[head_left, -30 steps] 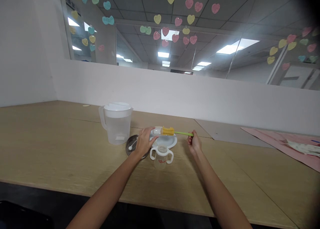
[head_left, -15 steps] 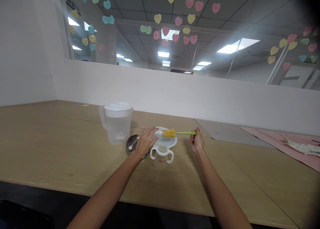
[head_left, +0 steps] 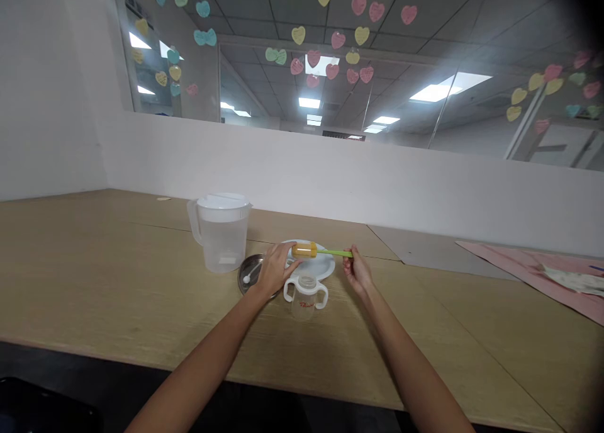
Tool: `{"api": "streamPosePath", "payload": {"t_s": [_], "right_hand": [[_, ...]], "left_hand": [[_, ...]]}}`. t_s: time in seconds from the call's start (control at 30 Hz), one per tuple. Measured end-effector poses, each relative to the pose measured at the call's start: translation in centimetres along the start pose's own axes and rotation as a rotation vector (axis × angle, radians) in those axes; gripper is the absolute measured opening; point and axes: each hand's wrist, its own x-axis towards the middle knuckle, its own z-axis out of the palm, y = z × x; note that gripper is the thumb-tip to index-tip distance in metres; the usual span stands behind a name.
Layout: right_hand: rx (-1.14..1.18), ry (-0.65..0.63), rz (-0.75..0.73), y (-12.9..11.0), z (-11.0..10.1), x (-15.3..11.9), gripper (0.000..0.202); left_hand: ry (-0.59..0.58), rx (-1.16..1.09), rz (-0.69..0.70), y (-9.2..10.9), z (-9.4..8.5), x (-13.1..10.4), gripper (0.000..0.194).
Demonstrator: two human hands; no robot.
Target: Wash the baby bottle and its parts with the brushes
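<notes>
My left hand (head_left: pixel 274 269) grips a small clear container (head_left: pixel 296 251) lying sideways above a white plate (head_left: pixel 325 266). Inside the container sits the yellow sponge head of a brush (head_left: pixel 307 250). My right hand (head_left: pixel 358 270) is closed on the far end of the brush's green handle (head_left: pixel 336 252). Just in front of the plate a clear cup with two white handles (head_left: pixel 306 298) stands upright, its top uncovered. Partly behind my left hand is a round metal dish (head_left: pixel 243 283) with a small white stick-like item (head_left: pixel 250 275) in it.
A lidded clear pitcher (head_left: pixel 224 238) holding liquid stands left of the metal dish. On the right of the table (head_left: pixel 141 294) lie a grey sheet (head_left: pixel 425 253) and a pink cloth (head_left: pixel 514 266) with a patterned item on it. A white wall rises behind the table.
My right hand has moved left, pushing the yellow sponge head deeper into the clear container. My left hand has stayed nearly in place.
</notes>
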Motion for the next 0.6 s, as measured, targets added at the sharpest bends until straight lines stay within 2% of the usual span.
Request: {"api": "streamPosePath", "payload": {"t_s": [0.13, 0.33, 0.5, 0.6], "right_hand": [[0.018, -0.022, 0.022, 0.17, 0.01, 0.02, 0.025], [0.072, 0.024, 0.019, -0.14, -0.35, 0.44, 0.025], [0.052, 0.083, -0.009, -0.38, -0.33, 0.32, 0.023], [0.004, 0.058, -0.028, -0.29, -0.14, 0.09, 0.023]], "left_hand": [[0.039, 0.035, -0.022, -0.09, -0.03, -0.03, 0.036], [0.076, 0.121, -0.013, 0.06, -0.06, -0.02, 0.037], [0.037, 0.084, 0.016, 0.15, -0.17, 0.05, 0.04], [0.018, 0.077, 0.036, 0.16, -0.22, 0.06, 0.039]]}}
